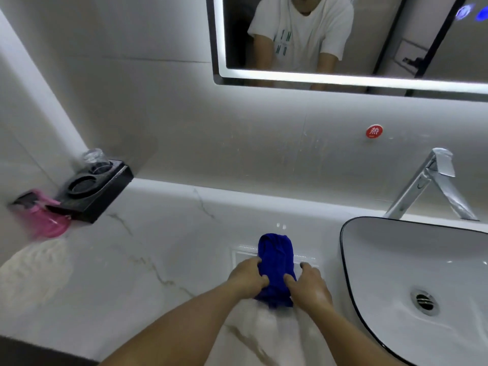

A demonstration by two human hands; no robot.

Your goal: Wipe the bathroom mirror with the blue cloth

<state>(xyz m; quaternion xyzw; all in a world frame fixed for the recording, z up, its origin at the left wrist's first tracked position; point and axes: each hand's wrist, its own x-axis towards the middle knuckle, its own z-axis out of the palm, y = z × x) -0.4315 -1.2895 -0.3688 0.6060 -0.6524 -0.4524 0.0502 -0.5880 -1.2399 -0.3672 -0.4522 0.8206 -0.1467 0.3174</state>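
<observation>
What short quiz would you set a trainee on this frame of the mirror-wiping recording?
1. True or false: the blue cloth is pressed against the mirror.
2. The left hand and right hand are both at the cloth. How many of them have a grip on it? A. none B. one C. both
3. What stands on the countertop just to the person's right of the cloth?

Key
1. False: it lies bunched on the countertop, below the mirror.
2. C
3. The sink, with the faucet behind it.
</observation>
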